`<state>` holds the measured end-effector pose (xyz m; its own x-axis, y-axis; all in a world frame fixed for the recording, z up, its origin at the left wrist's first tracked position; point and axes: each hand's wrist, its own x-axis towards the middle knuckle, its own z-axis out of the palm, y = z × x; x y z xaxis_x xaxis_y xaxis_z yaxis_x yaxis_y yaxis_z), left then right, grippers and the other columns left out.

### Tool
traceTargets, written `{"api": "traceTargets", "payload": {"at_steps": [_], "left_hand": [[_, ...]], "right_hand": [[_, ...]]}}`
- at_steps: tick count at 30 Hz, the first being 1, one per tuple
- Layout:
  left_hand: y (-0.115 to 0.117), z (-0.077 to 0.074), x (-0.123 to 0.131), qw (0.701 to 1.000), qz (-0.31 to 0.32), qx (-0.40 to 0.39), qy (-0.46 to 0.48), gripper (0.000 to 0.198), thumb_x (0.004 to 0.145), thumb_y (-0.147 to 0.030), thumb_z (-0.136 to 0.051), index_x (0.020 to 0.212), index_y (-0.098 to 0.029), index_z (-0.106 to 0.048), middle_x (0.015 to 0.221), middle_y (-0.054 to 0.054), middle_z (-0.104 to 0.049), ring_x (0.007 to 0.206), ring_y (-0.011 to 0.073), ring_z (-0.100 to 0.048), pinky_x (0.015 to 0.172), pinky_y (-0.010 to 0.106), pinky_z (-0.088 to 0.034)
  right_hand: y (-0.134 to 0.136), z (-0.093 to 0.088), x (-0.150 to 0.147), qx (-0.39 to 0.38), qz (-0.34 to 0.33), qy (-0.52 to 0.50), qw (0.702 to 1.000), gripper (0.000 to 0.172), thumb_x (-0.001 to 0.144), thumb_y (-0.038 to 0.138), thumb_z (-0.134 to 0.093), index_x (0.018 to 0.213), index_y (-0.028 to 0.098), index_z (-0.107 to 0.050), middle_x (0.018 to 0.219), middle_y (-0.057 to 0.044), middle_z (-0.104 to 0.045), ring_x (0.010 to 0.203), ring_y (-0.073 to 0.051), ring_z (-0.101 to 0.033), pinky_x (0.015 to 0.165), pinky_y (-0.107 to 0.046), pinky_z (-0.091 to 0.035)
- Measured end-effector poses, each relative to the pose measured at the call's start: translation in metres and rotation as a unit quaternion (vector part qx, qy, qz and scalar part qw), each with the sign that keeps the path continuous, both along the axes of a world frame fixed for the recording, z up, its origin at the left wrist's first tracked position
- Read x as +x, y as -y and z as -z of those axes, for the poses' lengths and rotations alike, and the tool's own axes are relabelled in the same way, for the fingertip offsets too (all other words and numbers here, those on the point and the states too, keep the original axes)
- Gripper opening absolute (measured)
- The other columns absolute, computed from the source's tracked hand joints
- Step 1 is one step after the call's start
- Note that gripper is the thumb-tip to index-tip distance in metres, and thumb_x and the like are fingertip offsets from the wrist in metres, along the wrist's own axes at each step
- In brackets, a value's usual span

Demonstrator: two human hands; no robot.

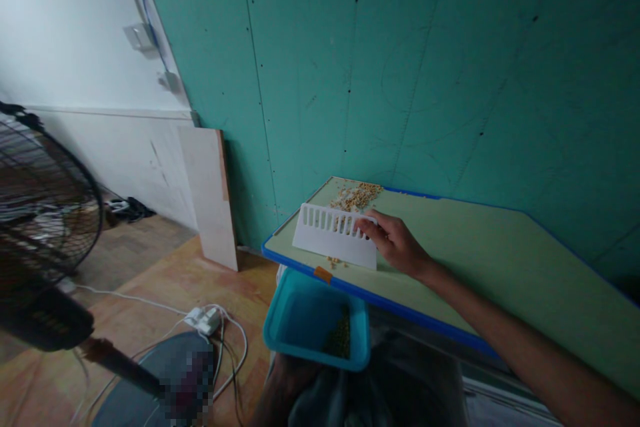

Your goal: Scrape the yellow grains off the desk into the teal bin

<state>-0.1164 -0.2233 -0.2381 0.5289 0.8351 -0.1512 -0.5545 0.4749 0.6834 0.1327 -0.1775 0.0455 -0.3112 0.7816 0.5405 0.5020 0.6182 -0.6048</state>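
Observation:
My right hand (395,240) reaches over the green table (500,260) and grips the right end of a white slotted plastic panel (333,237), which stands on edge near the table's front left rim. Behind the panel lies a heap of pale yellow grains (357,197) at the far left corner; a few loose grains sit in front of it. Below the table edge a turquoise plastic tub (313,317) holds a small pile of greenish grains. My left hand (285,373) is under the tub, mostly hidden, supporting it from beneath.
A teal wall panel (400,60) backs the table. A black standing fan (45,213) fills the left. A white power strip (203,319) with cables lies on the wooden floor. A pale board (210,197) leans against the wall.

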Motion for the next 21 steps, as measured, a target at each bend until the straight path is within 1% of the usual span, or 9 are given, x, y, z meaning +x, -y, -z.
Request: {"api": "traceTargets", "payload": {"at_steps": [2, 4, 7, 10, 12, 14, 17, 19, 21], "left_hand": [[-0.001, -0.002, 0.003, 0.996, 0.013, -0.028, 0.080, 0.035, 0.075, -0.062, -0.062, 0.072, -0.031, -0.078, 0.106, -0.004, -0.081, 0.113, 0.0261, -0.064, 0.113, 0.042, -0.041], [-0.002, 0.000, 0.005, 0.994, 0.011, -0.033, 0.102, 0.027, 0.073, -0.058, -0.067, 0.074, -0.033, -0.078, 0.106, -0.007, -0.081, 0.107, 0.0240, -0.067, 0.110, 0.040, -0.044], [-0.003, 0.000, 0.005, 0.994, 0.005, -0.044, 0.102, 0.025, 0.067, -0.056, -0.074, 0.082, -0.037, -0.079, 0.101, -0.010, -0.082, 0.099, 0.0219, -0.070, 0.107, 0.037, -0.047], [0.000, -0.008, 0.005, 0.994, 0.004, -0.047, 0.098, 0.026, 0.062, -0.055, -0.079, 0.082, -0.039, -0.079, 0.099, -0.012, -0.082, 0.095, 0.0204, -0.071, 0.106, 0.035, -0.048], [0.001, -0.013, 0.005, 0.996, 0.001, -0.042, 0.079, 0.025, 0.058, -0.052, -0.082, 0.079, -0.040, -0.080, 0.096, -0.013, -0.082, 0.093, 0.0214, -0.071, 0.104, 0.036, -0.050], [0.002, -0.014, 0.005, 0.997, 0.000, -0.041, 0.064, 0.027, 0.056, -0.054, -0.082, 0.079, -0.039, -0.080, 0.095, -0.011, -0.082, 0.096, 0.0240, -0.070, 0.104, 0.038, -0.050], [0.001, -0.009, 0.005, 0.995, -0.008, -0.046, 0.088, 0.035, 0.063, -0.061, -0.076, 0.089, -0.037, -0.080, 0.098, -0.009, -0.082, 0.103, 0.0234, -0.070, 0.106, 0.037, -0.049], [-0.001, -0.006, 0.005, 0.993, -0.005, -0.040, 0.111, 0.038, 0.070, -0.060, -0.071, 0.099, -0.036, -0.078, 0.103, -0.009, -0.082, 0.105, 0.0204, -0.070, 0.106, 0.034, -0.048], [-0.001, -0.005, 0.005, 0.991, 0.006, -0.034, 0.126, 0.039, 0.073, -0.060, -0.069, 0.102, -0.036, -0.077, 0.107, -0.010, -0.081, 0.104, 0.0191, -0.070, 0.108, 0.033, -0.046]], "right_hand": [[0.001, 0.000, -0.001, -0.002, 0.000, 0.001, 1.000, 0.039, 0.100, 0.053, -0.043, 0.078, 0.022, -0.052, 0.068, 0.001, -0.052, 0.063, -0.014, -0.050, 0.058, -0.027, -0.036], [0.002, -0.001, -0.001, -0.003, -0.003, 0.002, 1.000, 0.039, 0.100, 0.052, -0.042, 0.078, 0.021, -0.052, 0.068, 0.001, -0.052, 0.063, -0.014, -0.049, 0.058, -0.027, -0.036], [0.003, -0.001, -0.002, -0.003, -0.009, 0.002, 1.000, 0.038, 0.100, 0.052, -0.043, 0.078, 0.021, -0.052, 0.067, 0.002, -0.051, 0.061, -0.013, -0.048, 0.057, -0.027, -0.035], [0.004, -0.001, -0.002, -0.005, -0.015, -0.001, 1.000, 0.037, 0.100, 0.050, -0.043, 0.079, 0.022, -0.052, 0.067, 0.002, -0.050, 0.060, -0.012, -0.047, 0.056, -0.027, -0.034], [0.005, -0.001, -0.003, -0.005, -0.015, -0.003, 1.000, 0.037, 0.100, 0.050, -0.043, 0.079, 0.022, -0.053, 0.066, 0.002, -0.049, 0.060, -0.012, -0.047, 0.056, -0.027, -0.034], [0.005, -0.001, -0.003, -0.006, -0.013, -0.003, 1.000, 0.037, 0.100, 0.050, -0.044, 0.079, 0.021, -0.054, 0.066, 0.002, -0.049, 0.061, -0.013, -0.047, 0.057, -0.027, -0.035], [0.006, -0.001, -0.004, -0.009, -0.015, -0.005, 1.000, 0.038, 0.099, 0.051, -0.044, 0.078, 0.021, -0.054, 0.067, 0.002, -0.050, 0.062, -0.013, -0.048, 0.058, -0.027, -0.035], [0.006, -0.002, -0.005, -0.010, -0.016, -0.003, 1.000, 0.039, 0.100, 0.051, -0.043, 0.078, 0.021, -0.054, 0.066, 0.001, -0.050, 0.062, -0.013, -0.048, 0.058, -0.027, -0.036], [0.007, -0.002, -0.006, -0.010, -0.016, 0.000, 1.000, 0.039, 0.100, 0.051, -0.043, 0.078, 0.021, -0.054, 0.066, 0.001, -0.050, 0.061, -0.013, -0.047, 0.058, -0.027, -0.036]]}}
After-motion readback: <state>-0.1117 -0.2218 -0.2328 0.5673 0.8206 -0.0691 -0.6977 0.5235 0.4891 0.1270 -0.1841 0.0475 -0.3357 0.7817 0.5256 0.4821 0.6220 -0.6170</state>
